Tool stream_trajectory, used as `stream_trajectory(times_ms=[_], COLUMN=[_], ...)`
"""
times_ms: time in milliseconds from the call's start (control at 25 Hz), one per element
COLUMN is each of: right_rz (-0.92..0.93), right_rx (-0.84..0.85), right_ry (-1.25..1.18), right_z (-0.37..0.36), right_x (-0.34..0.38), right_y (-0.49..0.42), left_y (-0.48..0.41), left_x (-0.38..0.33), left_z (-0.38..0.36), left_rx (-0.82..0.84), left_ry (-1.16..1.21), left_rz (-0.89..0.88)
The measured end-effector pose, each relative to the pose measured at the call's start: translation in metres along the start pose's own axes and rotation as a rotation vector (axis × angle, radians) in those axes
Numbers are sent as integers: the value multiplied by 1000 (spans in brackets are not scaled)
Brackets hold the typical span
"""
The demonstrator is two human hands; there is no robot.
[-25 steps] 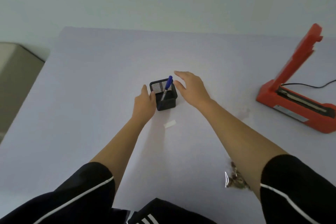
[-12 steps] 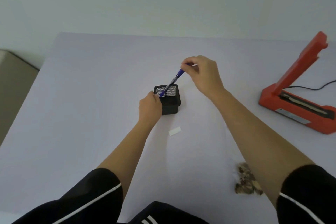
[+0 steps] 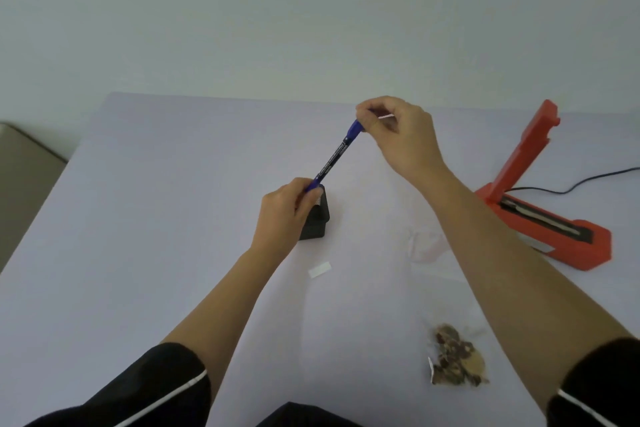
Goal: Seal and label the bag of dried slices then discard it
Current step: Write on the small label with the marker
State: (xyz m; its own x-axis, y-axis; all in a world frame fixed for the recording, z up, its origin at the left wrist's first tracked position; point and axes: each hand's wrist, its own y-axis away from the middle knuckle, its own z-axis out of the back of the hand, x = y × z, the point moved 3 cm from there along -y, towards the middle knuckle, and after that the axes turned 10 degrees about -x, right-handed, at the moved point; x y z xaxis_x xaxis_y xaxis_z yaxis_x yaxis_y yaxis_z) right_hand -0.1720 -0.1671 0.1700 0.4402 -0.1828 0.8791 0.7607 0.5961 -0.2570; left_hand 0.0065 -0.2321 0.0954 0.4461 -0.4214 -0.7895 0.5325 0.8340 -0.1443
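Observation:
A clear bag of dried slices [image 3: 453, 360] lies flat on the table near my right elbow. A small white label [image 3: 319, 270] lies in the middle of the table. A blue pen [image 3: 334, 158] is held slanted above the black mesh pen holder [image 3: 318, 224]. My right hand [image 3: 401, 135] pinches its upper end, and my left hand [image 3: 285, 210] grips its lower end just over the holder. The left hand hides part of the holder.
A red heat sealer [image 3: 540, 218] stands at the right with its arm raised and a black cord [image 3: 588, 180] running off to the right. The pale table [image 3: 156, 218] ends at the left, where a beige object [image 3: 20, 177] sits lower down.
My right hand has lifted the blue pen up out of the holder. My left hand has moved from the holder's side to the pen's lower end.

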Motion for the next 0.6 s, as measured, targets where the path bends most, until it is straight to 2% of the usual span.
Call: stream_trajectory(times_ms=[120,280,440,600], right_rz=[-189,-308,-403,-477], right_rx=[-72,-115,-138,-90], right_ry=[-110,-62,-35,-20], right_z=[-10,-24,-24,-40], right_x=[-11,-18,-29,-46], right_y=[21,45,49,79], left_y=[10,25,37,58], left_x=[-16,-34,-22,-8], left_z=[-5,-18,-20,-26], left_rx=[53,123,224,370], left_ry=[8,11,146,418], left_rz=[-65,-173,-38,262])
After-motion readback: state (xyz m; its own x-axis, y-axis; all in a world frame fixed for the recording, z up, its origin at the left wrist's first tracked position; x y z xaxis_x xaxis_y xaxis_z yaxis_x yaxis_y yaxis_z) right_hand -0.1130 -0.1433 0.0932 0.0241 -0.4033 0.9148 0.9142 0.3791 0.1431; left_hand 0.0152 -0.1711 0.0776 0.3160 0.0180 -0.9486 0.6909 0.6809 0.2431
